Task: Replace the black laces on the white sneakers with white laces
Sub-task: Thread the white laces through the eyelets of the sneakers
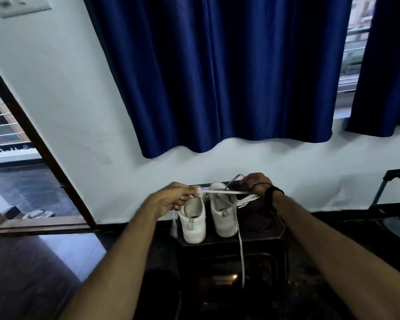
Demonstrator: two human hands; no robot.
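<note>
Presently, one white lace (224, 192) is stretched taut between both hands, above the collars of the two white sneakers (208, 215). The sneakers stand side by side, heels toward the camera, on a dark stool (263, 225) near the wall.

Grip state: the left hand (171, 199) pinches one end of the lace between thumb and fingers, over the left sneaker. The right hand (255, 183) has its fingers curled round the other part of the lace, beyond the right sneaker. A further length of white lace (240, 245) hangs from the right sneaker down past the front edge of the stool.

Recommended procedure for the current step, judged to be straightening the lace before threading:
- Keep the tension even so that the flat lace does not twist.
- Match the two ends for length before entering the lowest eyelets.

Count: two sneakers; two hands; one stool. A bundle of white lace ends (247, 200) lies just right of the right sneaker; its number cannot be told. No black lace is discernible.
</note>
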